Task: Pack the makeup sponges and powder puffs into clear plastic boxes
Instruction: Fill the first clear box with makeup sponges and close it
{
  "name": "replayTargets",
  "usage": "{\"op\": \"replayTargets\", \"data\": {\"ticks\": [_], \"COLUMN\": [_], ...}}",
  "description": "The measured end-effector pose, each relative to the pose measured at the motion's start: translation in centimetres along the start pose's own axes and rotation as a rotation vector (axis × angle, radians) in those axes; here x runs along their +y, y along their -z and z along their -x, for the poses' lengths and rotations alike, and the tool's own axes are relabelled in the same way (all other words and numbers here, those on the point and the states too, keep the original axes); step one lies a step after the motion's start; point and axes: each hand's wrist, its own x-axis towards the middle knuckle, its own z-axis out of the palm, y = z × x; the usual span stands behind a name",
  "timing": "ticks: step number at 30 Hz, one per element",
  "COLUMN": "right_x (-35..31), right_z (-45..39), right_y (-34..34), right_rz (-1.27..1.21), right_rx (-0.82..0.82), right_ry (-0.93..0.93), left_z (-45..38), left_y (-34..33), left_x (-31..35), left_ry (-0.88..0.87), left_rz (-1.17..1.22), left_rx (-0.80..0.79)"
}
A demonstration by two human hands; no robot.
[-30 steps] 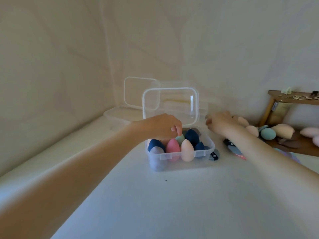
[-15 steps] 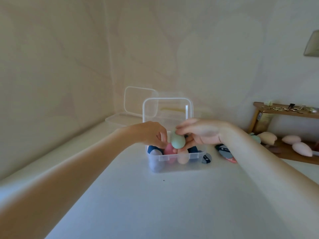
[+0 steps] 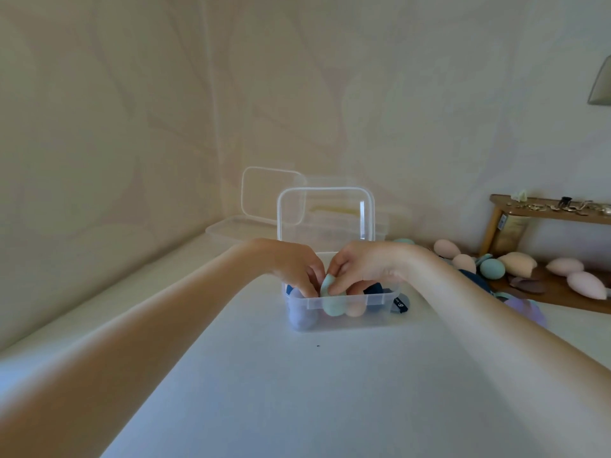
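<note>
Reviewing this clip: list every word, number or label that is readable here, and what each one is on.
"6": white mark on the dark tag lying beside the clear box; it may be a 9, and the small print by it is blurred.
Label on the wooden shelf's leg: too small to read.
Nothing else legible.

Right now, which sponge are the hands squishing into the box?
The mint-green sponge at the front of the clear box. Both hands pinch its top; the lilac sponge and peach sponge beside it sit untouched.
</note>
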Motion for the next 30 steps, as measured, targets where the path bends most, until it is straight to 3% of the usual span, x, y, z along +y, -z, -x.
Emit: {"op": "replayTargets", "data": {"ticks": [4, 9, 14, 23, 26, 30], "right_x": [-0.6, -1.1, -0.9, -0.8, -0.3, 1.1], "right_z": [0.0, -0.7, -1.6, 0.3, 1.0, 3.1], "right_y": [0.1, -0.9, -2.2, -0.4, 0.7, 3.6], "right_rz": [0.055, 0.406, 0.486, 0.215, 0.024, -0.265], "right_rx": [-0.047, 0.054, 0.109, 0.053, 0.062, 0.284], "right_ry": [-0.018, -0.028, -0.055, -0.022, 0.011, 0.057], "left_z": [-0.5, -0.7, -1.1, -1.1, -0.9, -1.2], "left_y": [0.0, -0.1, -0.3, -0.2, 0.2, 1.1], "left_x": [0.0, -0.2, -0.4, 0.5, 0.9, 2.2], "left_ry": [0.019, 0.035, 0.025, 0.022, 0.039, -0.011], "left_rz": [-0.024, -0.038, -0.084, -0.106, -0.101, -0.024], "left_rx": [-0.01, -0.005, -0.009, -0.002, 0.083, 0.263]}}
